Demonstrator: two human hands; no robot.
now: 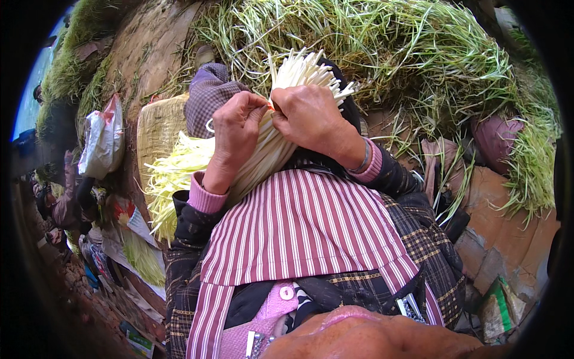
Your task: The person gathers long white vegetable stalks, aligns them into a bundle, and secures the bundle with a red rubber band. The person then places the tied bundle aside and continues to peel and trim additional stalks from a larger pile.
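Note:
A thick bundle of pale, long-stemmed vegetable stalks (264, 148) lies across my lap, its white stem ends (305, 72) up and to the right, its yellow leafy ends (172, 179) to the left. My left hand (237, 130) is at the bundle's upper side, thumb and forefinger pinched on a thin red tie (270, 107). My right hand (309, 121) lies over the stalks below the white ends, its curled fingers meeting the same tie. How far the tie goes around the bundle is hidden by the hands and stalks.
A large heap of green leafy stalks (381, 54) lies ahead. A yellowish wrapped block (157, 130) and a white sack (103, 139) are at the left, where other people (67, 206) work. Flattened cardboard (502, 224) and a purple sack (495, 139) are at the right.

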